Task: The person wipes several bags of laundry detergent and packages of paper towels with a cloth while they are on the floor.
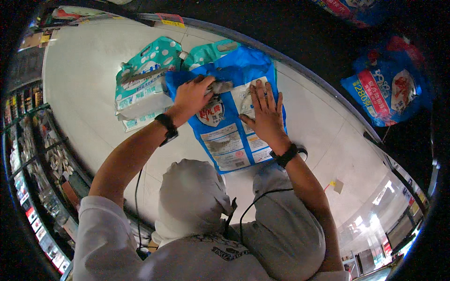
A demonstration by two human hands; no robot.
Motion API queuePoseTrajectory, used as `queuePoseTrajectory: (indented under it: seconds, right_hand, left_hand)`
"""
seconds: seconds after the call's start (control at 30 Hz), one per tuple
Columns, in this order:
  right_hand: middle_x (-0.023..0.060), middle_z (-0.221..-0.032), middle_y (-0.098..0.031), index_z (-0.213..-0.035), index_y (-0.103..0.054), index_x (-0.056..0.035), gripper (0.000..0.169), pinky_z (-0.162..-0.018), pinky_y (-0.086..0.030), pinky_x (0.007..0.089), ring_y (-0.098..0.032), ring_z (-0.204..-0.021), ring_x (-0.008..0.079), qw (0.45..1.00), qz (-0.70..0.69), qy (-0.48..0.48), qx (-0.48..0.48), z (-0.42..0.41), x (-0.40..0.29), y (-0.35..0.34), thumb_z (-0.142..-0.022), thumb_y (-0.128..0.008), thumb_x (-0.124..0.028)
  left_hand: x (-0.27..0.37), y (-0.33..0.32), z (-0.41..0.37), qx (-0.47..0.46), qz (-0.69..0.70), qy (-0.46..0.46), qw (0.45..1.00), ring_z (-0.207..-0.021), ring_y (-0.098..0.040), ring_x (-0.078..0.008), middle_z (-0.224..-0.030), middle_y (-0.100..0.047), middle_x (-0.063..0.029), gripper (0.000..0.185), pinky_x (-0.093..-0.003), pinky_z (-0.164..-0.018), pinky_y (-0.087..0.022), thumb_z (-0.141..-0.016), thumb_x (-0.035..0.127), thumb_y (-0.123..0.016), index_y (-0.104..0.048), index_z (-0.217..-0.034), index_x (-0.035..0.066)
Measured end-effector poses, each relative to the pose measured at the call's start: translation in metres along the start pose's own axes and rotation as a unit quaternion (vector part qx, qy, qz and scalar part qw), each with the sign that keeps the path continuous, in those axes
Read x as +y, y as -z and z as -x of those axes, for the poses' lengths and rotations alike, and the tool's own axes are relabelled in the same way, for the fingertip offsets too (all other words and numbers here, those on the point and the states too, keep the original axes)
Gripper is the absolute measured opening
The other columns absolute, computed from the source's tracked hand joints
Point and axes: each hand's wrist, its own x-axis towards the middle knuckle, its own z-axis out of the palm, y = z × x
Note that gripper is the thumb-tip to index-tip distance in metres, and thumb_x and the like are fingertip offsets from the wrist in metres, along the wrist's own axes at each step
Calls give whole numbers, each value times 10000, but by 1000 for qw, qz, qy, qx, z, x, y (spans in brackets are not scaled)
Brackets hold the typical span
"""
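A large blue and white plastic detergent bag [225, 128] lies across the middle, its back panels covered with writing. On its upper left part rests my left hand [193, 93], fingers curled over a dark smudged area; whether they pinch the plastic cannot be told. My right hand [265, 116] presses flat on the bag's right part with its fingers spread. A green dotted detergent pouch [149, 84] with a white cap and handle hole lies left of the blue bag. Another green pouch [207, 52] shows behind the blue bag, partly hidden by it.
A dark shelf edge [302, 68] runs beyond the bags, with another blue detergent bag [376, 87] on the dark shelf at right. Stocked shelves [45, 151] stand at left. A small tan card [338, 186] lies on the tiled floor [316, 140]. Black cords hang near both arms.
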Motion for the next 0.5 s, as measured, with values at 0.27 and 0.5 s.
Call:
queuePoseTrajectory:
  seconds: [0.27, 0.5]
  right_hand:
    - [109, -1724, -119, -1626, -262, -110, 968, -1228, -70, 646, -63, -1591, 340, 1000, 17, 5, 4, 3, 3, -7, -920, -595, -681]
    - [124, -1720, -124, -1614, -291, -94, 944, -1217, -68, 666, -74, -1589, 345, 1000, -1, 21, 12, -1, 1, 2, -926, -603, -660]
  left_hand:
    - [36, -21, -71, 27, 26, -58, 998, -925, -696, -421, -1073, -710, -213, 454, -525, -748, -573, -925, 225, -667, -544, -1350, 124]
    - [-2, 4, -6, -13, -17, 28, 999, -932, -700, -417, -1107, -703, -203, 456, -511, -762, -580, -919, 224, -683, -545, -1344, 132]
